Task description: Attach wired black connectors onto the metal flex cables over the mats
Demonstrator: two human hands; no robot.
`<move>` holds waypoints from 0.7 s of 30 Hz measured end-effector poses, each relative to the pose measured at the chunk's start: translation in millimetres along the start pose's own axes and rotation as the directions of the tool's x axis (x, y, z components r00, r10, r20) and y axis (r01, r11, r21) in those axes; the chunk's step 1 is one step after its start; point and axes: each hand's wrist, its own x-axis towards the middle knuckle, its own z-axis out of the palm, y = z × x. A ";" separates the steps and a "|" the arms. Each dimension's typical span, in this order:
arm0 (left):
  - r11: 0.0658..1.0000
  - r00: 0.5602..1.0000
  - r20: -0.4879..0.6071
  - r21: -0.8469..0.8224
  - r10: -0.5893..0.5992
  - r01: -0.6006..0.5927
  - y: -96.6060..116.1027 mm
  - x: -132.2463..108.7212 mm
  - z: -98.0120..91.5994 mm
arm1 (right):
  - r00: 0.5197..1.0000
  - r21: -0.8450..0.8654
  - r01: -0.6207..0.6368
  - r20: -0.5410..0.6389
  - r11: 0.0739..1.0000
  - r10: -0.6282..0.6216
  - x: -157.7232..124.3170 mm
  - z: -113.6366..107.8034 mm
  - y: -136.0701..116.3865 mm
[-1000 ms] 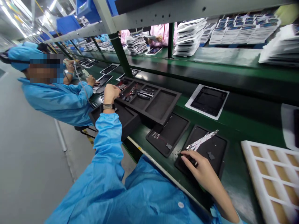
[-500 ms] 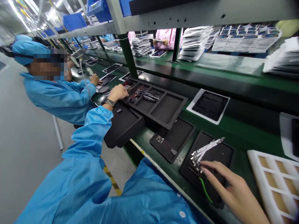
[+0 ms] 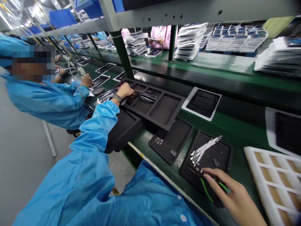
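Observation:
My left hand, with a dark watch band at its wrist, reaches over the black compartment tray. Its fingers are bent together beside a bundle of dark and silver cables; what they grip, if anything, is hidden. At the lower right my right hand has thumb and index finger pinched near the ends of white flex strips. Whatever sits between those fingertips is too small to name. The strips lie on a black foam tray, and green-handled tweezers or pliers rest beneath the hand.
Another black tray holds small parts. White-framed dark panels lie on the green bench. A white divided tray stands at right, paper stacks behind. A blue-clothed person works at left; an overhead beam crosses above.
My left hand has moved right across the tray's compartments to the cables. The view has shifted, and more of the green handles and a small dark piece show near my right hand.

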 end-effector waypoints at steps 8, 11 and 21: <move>0.929 0.991 0.070 -0.361 0.118 -0.085 -0.8 -15.7 -33.9 | 0.998 0.036 -0.064 0.009 0.997 0.064 -1.1 0.1 16.3; 0.874 0.987 0.124 -0.484 0.104 -0.031 -5.0 -17.8 -41.0 | 0.998 0.052 -0.067 0.007 0.996 0.066 1.2 0.7 19.9; 0.767 0.960 0.279 -0.622 0.031 0.156 -13.8 -10.8 -49.2 | 0.994 0.084 -0.103 -0.030 0.991 0.106 -3.6 -3.9 27.0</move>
